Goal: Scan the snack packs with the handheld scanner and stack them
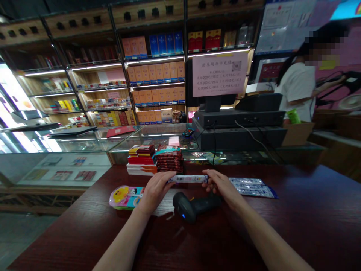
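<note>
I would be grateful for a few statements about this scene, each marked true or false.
1. The left hand and right hand hold one slim packet between them. True.
2. The scanner shows a blue light. True.
3. The scanner stands upright on its handle. False: it lies on the table.
4. The duck package lies right of the scanner. False: it lies left.
5. Red packets are stacked beyond the hands. True.

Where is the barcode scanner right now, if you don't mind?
In the head view, the scanner lies near the centre on the dark table, just below the slim packet between the left hand and right hand.
</note>
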Tool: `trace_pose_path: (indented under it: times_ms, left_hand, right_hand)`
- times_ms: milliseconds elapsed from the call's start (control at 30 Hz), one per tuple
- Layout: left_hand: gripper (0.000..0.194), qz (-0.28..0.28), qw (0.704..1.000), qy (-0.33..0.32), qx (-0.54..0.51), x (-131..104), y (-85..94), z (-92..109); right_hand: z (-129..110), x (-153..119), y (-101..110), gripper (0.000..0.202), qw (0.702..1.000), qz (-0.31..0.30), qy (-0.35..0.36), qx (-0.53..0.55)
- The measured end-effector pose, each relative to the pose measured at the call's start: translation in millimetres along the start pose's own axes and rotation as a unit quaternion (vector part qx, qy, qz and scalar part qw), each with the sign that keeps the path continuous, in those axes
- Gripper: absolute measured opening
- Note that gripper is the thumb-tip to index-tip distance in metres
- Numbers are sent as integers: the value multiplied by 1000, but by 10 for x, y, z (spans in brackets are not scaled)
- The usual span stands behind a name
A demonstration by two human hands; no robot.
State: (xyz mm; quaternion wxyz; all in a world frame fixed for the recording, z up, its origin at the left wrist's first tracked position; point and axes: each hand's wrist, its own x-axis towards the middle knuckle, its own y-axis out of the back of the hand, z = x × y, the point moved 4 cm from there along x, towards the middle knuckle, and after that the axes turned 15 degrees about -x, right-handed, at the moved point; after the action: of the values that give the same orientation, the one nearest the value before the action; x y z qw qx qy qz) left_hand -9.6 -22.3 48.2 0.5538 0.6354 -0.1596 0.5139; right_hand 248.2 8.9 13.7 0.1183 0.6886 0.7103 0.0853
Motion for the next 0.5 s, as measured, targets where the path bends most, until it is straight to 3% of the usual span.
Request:
trace_pose_path:
  times_ms: [500]
  left_hand:
    - [39, -6, 1000, -8, 1, 3, -39, 24]
  right_hand:
    - [58, 2, 21, 29, 995, -1, -28, 97]
